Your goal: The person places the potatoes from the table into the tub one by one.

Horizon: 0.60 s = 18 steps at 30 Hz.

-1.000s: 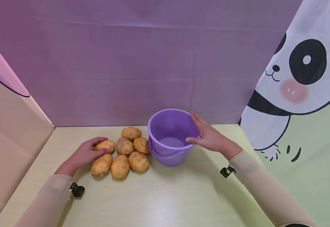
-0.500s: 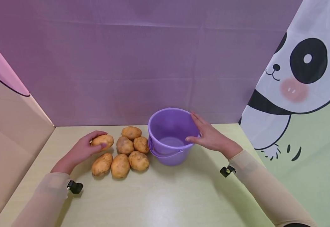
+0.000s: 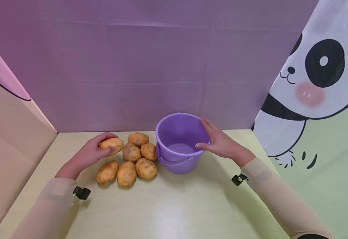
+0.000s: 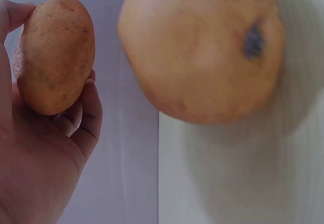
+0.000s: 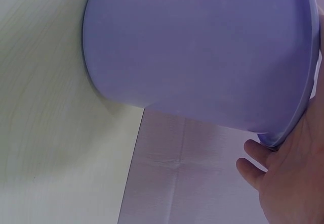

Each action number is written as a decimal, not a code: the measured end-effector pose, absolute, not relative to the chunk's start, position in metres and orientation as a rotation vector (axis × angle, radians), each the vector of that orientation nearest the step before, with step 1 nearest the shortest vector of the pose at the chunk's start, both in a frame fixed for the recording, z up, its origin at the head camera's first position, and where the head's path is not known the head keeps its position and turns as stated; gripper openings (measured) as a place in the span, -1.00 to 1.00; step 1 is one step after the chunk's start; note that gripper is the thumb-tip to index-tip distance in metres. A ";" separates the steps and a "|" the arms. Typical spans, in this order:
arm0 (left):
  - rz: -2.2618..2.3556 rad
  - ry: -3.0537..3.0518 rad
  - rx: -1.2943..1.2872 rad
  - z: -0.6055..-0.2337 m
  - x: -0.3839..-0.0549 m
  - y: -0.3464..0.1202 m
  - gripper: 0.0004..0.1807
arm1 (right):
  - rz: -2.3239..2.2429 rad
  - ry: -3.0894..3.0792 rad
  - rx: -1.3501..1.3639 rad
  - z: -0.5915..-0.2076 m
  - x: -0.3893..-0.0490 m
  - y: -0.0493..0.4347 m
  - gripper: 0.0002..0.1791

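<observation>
My left hand (image 3: 91, 153) holds a potato (image 3: 112, 146) between thumb and fingers, over the left end of a group of potatoes. In the left wrist view that held potato (image 4: 58, 54) fills the fingers, and another potato (image 4: 202, 52) with a dark spot looms close by. To the right of the group, a purple bucket (image 3: 178, 161) stands upright, with nothing in the part of its inside that shows. My right hand (image 3: 221, 144) rests on the bucket's right rim, fingers nearly straight and thumb over the edge. In the right wrist view two fingers (image 5: 251, 173) lie outside the bucket wall (image 5: 197, 52).
Several potatoes (image 3: 127, 174) lie close together on the pale wooden table (image 3: 162, 209), the nearest right beside the bucket. A purple cloth backdrop (image 3: 117, 66) rises behind the table. Printed cloth panels, one with a panda (image 3: 323, 66), stand at the sides.
My left hand has lifted its potato off the table and moved it slightly left, then right again. The right hand and bucket have stayed in place.
</observation>
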<state>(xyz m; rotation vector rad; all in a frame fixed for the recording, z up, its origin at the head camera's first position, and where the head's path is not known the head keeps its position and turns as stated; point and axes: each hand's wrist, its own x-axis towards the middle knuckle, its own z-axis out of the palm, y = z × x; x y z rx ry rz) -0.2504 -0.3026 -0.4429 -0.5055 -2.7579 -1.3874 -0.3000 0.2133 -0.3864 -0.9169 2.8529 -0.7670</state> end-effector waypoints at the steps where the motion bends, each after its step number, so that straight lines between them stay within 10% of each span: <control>1: -1.389 -2.753 -0.515 -0.442 -0.252 -0.301 -0.51 | -0.771 2.852 -0.915 -0.386 -0.300 0.213 0.25; 18: -1.452 -2.725 -0.625 -0.418 -0.266 -0.273 -0.56 | -0.796 2.865 -0.924 -0.390 -0.302 0.214 0.25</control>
